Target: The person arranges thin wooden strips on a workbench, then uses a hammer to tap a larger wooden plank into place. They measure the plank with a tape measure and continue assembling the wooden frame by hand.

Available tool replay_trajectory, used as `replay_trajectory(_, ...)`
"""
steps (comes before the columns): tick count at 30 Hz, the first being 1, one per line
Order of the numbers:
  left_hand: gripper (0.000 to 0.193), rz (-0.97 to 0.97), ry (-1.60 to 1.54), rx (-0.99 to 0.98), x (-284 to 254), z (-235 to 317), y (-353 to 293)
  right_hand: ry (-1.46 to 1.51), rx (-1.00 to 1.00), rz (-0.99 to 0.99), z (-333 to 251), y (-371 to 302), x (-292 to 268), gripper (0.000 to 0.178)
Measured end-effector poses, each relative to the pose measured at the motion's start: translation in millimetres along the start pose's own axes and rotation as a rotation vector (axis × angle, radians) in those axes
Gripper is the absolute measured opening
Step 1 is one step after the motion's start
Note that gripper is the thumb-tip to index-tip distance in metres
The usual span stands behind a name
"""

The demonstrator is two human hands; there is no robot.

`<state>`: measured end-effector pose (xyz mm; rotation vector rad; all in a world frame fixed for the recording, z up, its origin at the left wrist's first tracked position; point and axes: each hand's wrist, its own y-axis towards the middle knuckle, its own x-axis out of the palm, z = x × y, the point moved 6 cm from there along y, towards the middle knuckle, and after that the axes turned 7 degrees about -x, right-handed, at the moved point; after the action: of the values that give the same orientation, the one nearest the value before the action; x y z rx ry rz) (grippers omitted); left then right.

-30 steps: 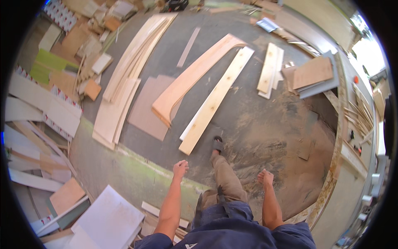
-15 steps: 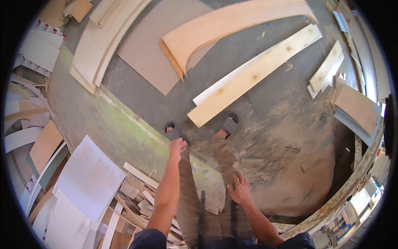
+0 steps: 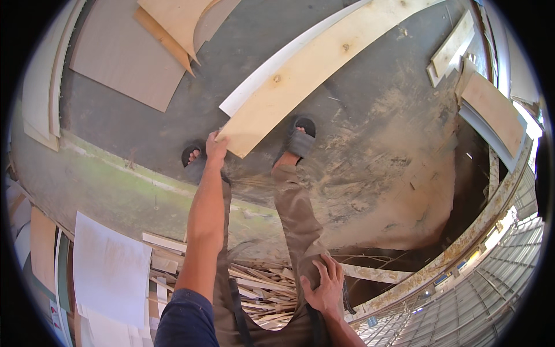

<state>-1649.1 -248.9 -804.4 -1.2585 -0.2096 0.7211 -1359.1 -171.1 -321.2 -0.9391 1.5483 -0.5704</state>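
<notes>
A long pale wooden board (image 3: 306, 69) with knots lies on the floor, running from near my feet toward the far right. Under its left side a second, whiter board (image 3: 245, 95) sticks out. My left hand (image 3: 216, 149) reaches down beside my left foot and closes on the near left corner of the knotted board; the fingertips are partly hidden. Resting on my right thigh (image 3: 300, 231), my right hand (image 3: 325, 287) has its fingers apart and holds nothing.
Curved-cut plywood (image 3: 179, 23) and a brown flat panel (image 3: 124, 55) lie at the far left. A white sheet (image 3: 110, 266) and a heap of offcut strips (image 3: 266, 289) are near me. A short board stack (image 3: 454, 46) and leaning panels (image 3: 494, 115) stand right, by a dark pit (image 3: 468, 185).
I have bent lower, and my left hand has come down onto the near corner of the knotted board. My right hand stays on my right leg.
</notes>
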Motion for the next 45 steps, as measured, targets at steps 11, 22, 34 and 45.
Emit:
replay_trajectory(11,0.045,-0.103,-0.146,0.469,-90.8,231.5,-333.7,0.089,-0.001,0.213,-0.4,-20.4,-17.0,0.04)
replay_trajectory(22,0.033,-0.149,-0.294,0.488,-265.6,359.0,-658.4,1.54,-0.056,0.179,-77.9,46.3,-105.0,0.067)
replay_trajectory(34,0.053,-0.192,-0.238,0.559,-399.4,316.8,-802.2,1.8,0.032,0.297,-229.0,28.2,-208.0,0.044)
replay_trajectory(45,0.041,-0.04,-0.07,0.84,-425.7,325.3,-823.0,1.725,0.244,0.595,-247.6,20.9,-226.1,0.051)
